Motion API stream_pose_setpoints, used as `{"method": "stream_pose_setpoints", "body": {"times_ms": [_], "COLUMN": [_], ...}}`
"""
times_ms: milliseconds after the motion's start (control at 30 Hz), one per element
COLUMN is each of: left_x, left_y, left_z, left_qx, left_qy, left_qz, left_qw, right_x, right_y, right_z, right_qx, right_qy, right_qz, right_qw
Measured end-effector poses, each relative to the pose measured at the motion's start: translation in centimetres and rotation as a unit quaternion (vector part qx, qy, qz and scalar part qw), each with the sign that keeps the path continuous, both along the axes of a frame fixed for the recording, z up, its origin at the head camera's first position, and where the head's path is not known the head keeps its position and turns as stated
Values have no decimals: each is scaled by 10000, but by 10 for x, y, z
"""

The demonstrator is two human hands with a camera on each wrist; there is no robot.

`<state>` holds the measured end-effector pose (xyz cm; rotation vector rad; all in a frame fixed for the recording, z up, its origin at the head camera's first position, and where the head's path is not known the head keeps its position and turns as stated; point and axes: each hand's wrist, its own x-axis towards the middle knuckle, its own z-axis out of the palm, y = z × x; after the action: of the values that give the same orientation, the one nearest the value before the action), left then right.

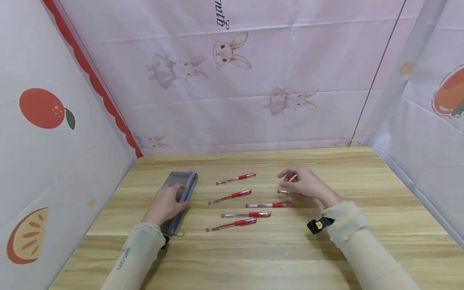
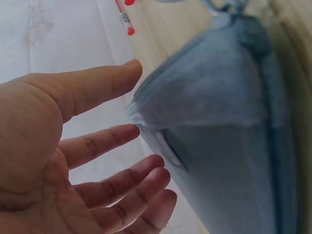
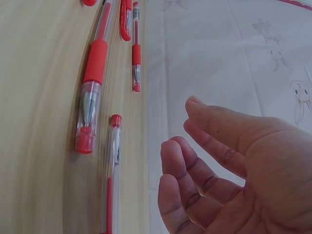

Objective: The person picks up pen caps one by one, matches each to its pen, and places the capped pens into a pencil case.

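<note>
A grey-blue zippered pencil pouch [image 1: 178, 177] lies on the left of the table. My left hand [image 1: 167, 205] is over it, fingers spread and thumb apart; in the left wrist view the index fingertip meets or nearly meets the pouch's edge [image 2: 209, 97]. My right hand [image 1: 303, 182] hovers at the right with loosely bent fingers and nothing between them. Below it lies a clear pen with red ends [image 1: 283, 191], partly hidden by the hand. That pen [image 3: 111, 170] shows beside the fingers in the right wrist view, apart from them.
Several red gel pens lie between the hands, among them a back pen [image 1: 236, 179], a middle pen [image 1: 270, 205] and a front pen [image 1: 232, 224]. The wooden table [image 1: 253, 257] meets a printed cloth [image 1: 232, 121] at its far edge. More cloth hangs at both sides.
</note>
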<state>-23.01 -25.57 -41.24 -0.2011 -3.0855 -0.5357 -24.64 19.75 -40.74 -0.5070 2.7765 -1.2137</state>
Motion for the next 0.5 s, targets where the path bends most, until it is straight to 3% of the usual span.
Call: {"method": "stream_pose_setpoints", "body": {"times_ms": [500], "left_x": [4], "left_y": [-4], "left_z": [-6], "left_qx": [-52], "left_qy": [-32], "left_qz": [184], "left_qw": [9998], "right_x": [2], "right_y": [-11], "right_z": [3], "right_qx": [-133], "right_qy": [-232], "right_qz": [43], "right_qw": [9996]}}
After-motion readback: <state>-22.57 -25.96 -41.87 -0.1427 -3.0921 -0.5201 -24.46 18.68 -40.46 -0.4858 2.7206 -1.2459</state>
